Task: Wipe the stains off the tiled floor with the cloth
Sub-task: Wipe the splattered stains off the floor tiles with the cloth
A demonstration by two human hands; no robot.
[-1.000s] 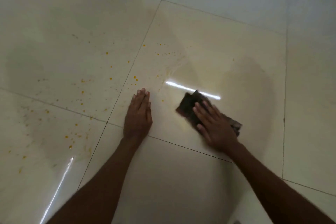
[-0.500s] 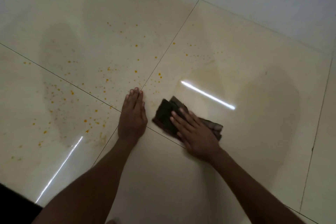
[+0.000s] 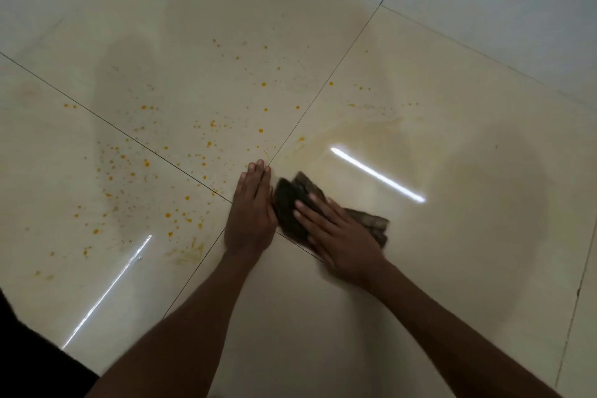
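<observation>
On the tiled floor [image 3: 452,107], near the meeting of four grout lines, a dark cloth [image 3: 290,203] is pressed flat under the right hand [image 3: 339,236]; fingers are straight and spread over it, not curled round it. Cloth's long axis runs from upper-left to lower-right, w/ its far end showing beyond the hand at the right. Left hand [image 3: 253,213] is laid flat on the floor, fingers straight and together, holding nothing, just beside the cloth's left edge; touching or not can't be told, some blur. Orange stains [image 3: 200,145] are scattered to the left and ahead-left of both hands, across the two left tiles, w/ a few specks ahead on the right tile. Faint yellowish smear is seen ahead of the cloth. So stains lie leftward from the cloth, and the left hand sits between cloth and the main spatter. Judged: next wipe needs a leftward/forward sweep, w/ left hand lifted or shifted out of the path first. Most staining looks not yet wiped.
</observation>
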